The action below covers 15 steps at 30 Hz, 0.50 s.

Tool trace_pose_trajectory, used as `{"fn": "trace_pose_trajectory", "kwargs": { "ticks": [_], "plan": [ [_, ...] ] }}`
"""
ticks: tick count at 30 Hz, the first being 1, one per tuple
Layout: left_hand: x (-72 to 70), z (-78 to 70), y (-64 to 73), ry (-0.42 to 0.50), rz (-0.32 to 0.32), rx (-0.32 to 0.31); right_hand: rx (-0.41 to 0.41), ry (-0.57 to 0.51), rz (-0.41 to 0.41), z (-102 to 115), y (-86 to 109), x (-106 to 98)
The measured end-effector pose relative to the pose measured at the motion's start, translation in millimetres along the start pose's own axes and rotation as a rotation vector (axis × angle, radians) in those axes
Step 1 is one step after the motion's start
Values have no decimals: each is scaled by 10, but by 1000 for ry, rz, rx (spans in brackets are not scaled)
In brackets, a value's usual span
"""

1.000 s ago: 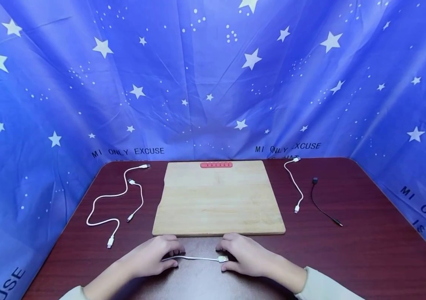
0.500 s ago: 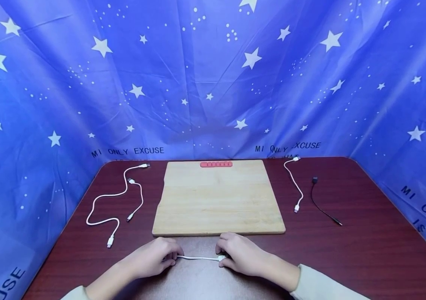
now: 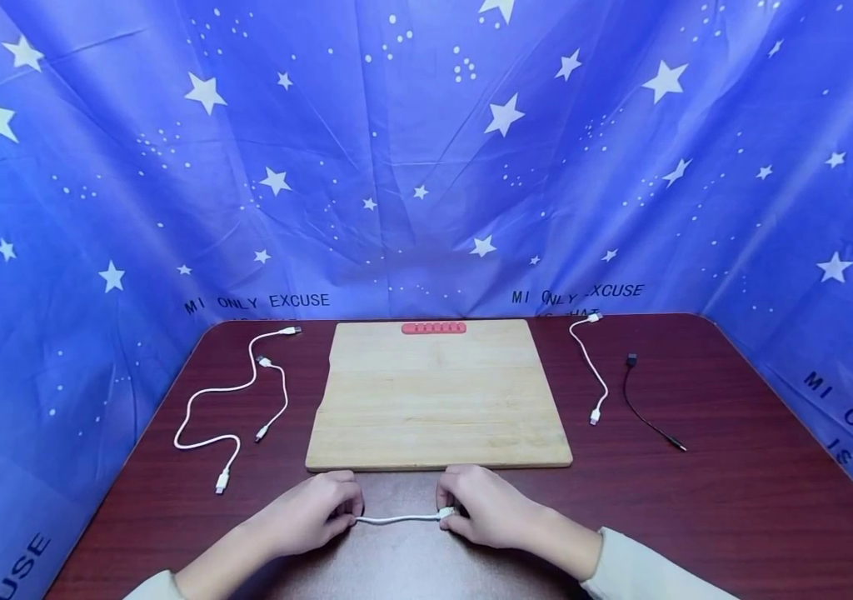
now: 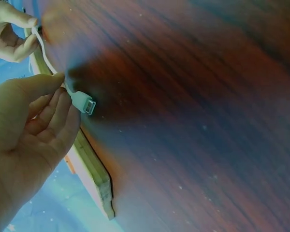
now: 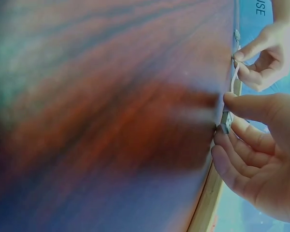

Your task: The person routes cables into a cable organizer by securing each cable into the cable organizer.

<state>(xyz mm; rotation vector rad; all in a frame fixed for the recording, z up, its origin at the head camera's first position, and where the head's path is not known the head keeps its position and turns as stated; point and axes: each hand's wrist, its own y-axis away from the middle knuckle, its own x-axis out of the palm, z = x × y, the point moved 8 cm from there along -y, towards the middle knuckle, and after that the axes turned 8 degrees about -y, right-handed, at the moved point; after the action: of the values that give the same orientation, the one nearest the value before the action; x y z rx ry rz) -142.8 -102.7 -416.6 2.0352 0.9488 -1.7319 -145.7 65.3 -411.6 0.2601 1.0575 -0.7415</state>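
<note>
A short white USB cable [image 3: 400, 520] stretches between both hands, just in front of the wooden board. My left hand [image 3: 325, 512] pinches it between thumb and fingers close to one end. In the left wrist view that end's white connector [image 4: 83, 102] sticks out past the fingertips, its metal mouth facing away from the hand. My right hand [image 3: 490, 510] pinches the opposite end at the USB plug [image 5: 225, 123], which is partly covered by the thumb. The cable's middle is fairly straight, with a slight sag.
The wooden board [image 3: 437, 400] bears a red cable holder strip [image 3: 434, 328] at its far edge. Left of it lie a long white cable [image 3: 212, 390] and a shorter white one [image 3: 284, 392]. To its right are another white cable [image 3: 590, 362] and a black cable [image 3: 640, 415].
Fingers and thumbs of both hands have drawn together onto the cable, the left near its end and the right on the plug. The other cables and the board have stayed put.
</note>
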Motion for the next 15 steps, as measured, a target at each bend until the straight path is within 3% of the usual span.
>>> {"fn": "trace_pose_trajectory", "kwargs": {
  "ticks": [4, 11, 15],
  "plan": [
    [-12, -1, -12, 19, -6, -15, 30, -122, 6, -39, -1, -35],
    [-57, -41, -49, 127, -27, 20, 130, -347, -17, -196, 15, -129],
    [-43, -21, -67, 250, 25, -43, 204, -498, -57, -356, 20, -178]
  ]
}}
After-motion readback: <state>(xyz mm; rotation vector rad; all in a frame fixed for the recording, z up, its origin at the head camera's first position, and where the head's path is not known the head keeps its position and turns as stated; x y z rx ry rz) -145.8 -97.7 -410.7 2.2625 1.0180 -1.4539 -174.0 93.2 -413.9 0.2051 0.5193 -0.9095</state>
